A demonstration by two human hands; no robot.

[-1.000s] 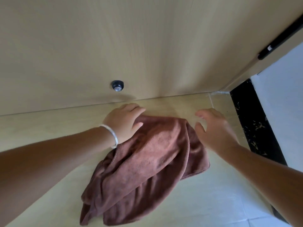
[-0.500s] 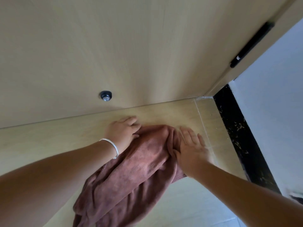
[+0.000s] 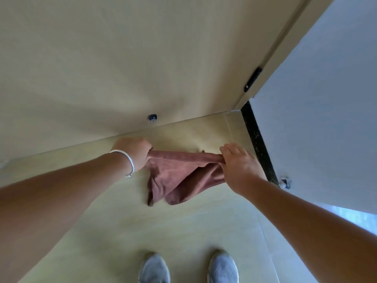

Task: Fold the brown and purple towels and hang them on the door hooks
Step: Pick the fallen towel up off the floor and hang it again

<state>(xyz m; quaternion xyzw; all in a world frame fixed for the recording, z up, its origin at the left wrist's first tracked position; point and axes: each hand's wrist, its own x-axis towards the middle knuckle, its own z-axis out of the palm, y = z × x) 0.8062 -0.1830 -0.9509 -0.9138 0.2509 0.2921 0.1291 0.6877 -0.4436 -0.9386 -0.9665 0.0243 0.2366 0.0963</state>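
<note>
The brown towel (image 3: 179, 176) hangs in the air in front of the pale wooden door (image 3: 142, 58), stretched along its top edge between both hands. My left hand (image 3: 134, 152), with a silver bangle on the wrist, grips the towel's left upper corner. My right hand (image 3: 236, 162) grips the right upper corner. The rest of the cloth droops below in loose folds. No purple towel and no door hooks are in view.
A small dark door stopper (image 3: 152, 117) sits low on the door. A black hinge (image 3: 253, 79) is on the door's right edge beside a white wall (image 3: 326, 99) with a black skirting strip (image 3: 259, 144). My grey shoes (image 3: 155, 268) stand on the tiled floor.
Both hands went from resting on the crumpled towel to gripping its upper corners and pulling them apart. The towel now hangs stretched, and the view has tilted down to the feet.
</note>
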